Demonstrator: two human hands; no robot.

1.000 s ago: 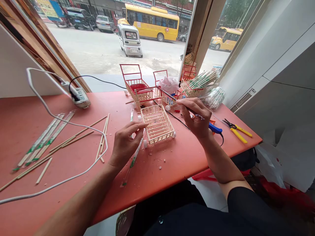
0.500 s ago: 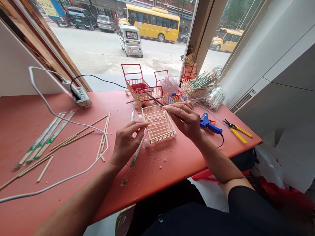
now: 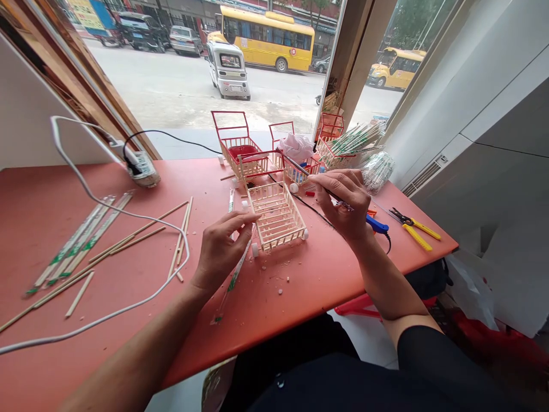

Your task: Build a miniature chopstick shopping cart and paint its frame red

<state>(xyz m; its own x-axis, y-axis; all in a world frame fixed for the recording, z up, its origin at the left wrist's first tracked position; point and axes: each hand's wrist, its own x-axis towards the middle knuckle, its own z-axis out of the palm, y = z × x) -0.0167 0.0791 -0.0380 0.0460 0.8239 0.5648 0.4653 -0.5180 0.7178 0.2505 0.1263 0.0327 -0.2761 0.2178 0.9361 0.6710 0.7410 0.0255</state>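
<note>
A small cart built from pale wooden sticks, with white wheels, stands on the red table in front of me. Its raised handle at the far end is partly red. At the cart's left side, my left hand is closed with its fingertips on the basket's edge. My right hand grips a thin dark paintbrush, its tip by the right end of the cart's handle. Behind stands a larger cart with a red handle, carrying a red dish.
On the left lie loose sticks, wrapped chopsticks and a white cable. A blue glue gun and yellow-handled pliers are at right. Further back, another cart holds wrapped chopsticks. A power strip sits back left.
My right hand has moved to the right, carrying the brush tip from the left end of the cart's handle to its right end. My left hand and the cart have stayed put.
</note>
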